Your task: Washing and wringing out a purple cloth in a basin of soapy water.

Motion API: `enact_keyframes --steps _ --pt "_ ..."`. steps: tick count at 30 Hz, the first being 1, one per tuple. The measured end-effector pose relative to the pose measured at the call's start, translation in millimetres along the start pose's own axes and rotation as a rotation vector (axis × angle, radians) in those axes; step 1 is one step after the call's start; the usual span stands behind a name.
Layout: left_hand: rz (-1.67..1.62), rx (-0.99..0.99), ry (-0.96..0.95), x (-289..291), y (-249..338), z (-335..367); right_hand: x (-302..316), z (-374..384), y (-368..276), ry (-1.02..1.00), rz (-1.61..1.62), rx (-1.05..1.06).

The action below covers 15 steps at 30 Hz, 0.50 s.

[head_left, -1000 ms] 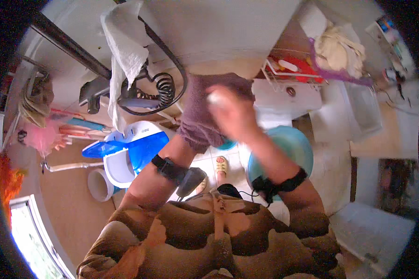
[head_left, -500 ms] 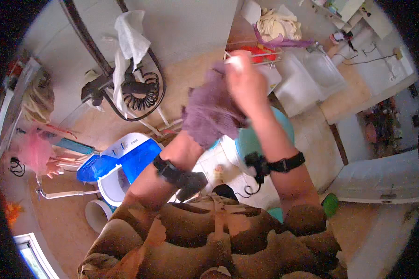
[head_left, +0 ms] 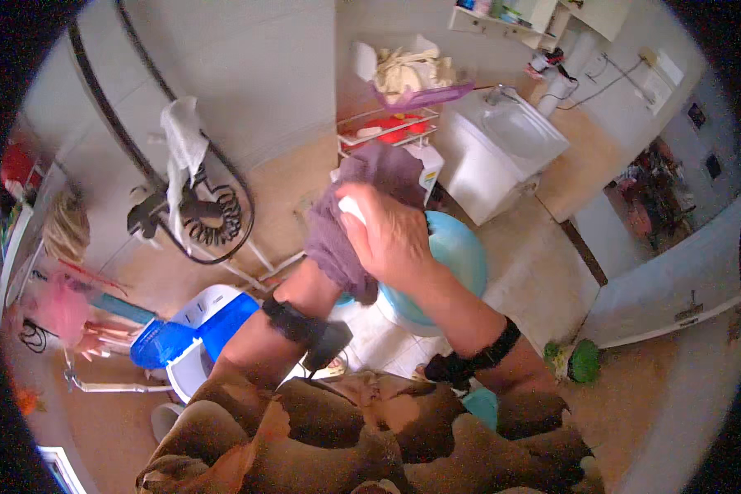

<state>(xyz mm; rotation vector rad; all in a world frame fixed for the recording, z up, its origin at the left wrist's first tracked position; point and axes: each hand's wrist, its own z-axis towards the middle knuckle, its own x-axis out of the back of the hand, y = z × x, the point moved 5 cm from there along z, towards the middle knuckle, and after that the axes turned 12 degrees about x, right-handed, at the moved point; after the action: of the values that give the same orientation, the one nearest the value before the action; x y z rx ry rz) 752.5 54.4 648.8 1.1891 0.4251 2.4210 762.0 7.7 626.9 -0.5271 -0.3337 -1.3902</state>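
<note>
A damp-looking purple cloth [head_left: 325, 239] hangs bunched in front of me, wrapped over my left hand [head_left: 311, 284]. That hand carries the cloth, though its fingers are hidden under the folds. My right hand [head_left: 393, 235] is closed around a small white block [head_left: 353, 208] that looks like a bar of soap, pressed to or just over the cloth. Below the hands stands a light-blue tub [head_left: 457, 255]. Each wrist wears a black strap with a small device.
To the left is a blue-and-white washing machine [head_left: 214, 317] with its lid raised. A white washbasin [head_left: 514, 132] and a rack with a red basin [head_left: 395, 128] stand ahead right. A purple basket [head_left: 416, 99] holds pale cloth. Black coiled hose [head_left: 218, 218] hangs at left.
My right hand has come down and left, bringing the white block from beside the cloth's upper right onto or over its middle. The whole view has shifted too.
</note>
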Motion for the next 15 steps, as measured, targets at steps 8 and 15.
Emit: enact_keyframes --steps 8,15 --pt "0.018 -0.210 -0.001 -75.5 80.2 44.3 113.9 -56.6 37.8 0.088 -0.136 -0.183" --pt "-0.140 -0.200 -0.144 -162.8 176.6 58.1 249.6 -111.6 128.9 0.094 -0.410 -0.535"
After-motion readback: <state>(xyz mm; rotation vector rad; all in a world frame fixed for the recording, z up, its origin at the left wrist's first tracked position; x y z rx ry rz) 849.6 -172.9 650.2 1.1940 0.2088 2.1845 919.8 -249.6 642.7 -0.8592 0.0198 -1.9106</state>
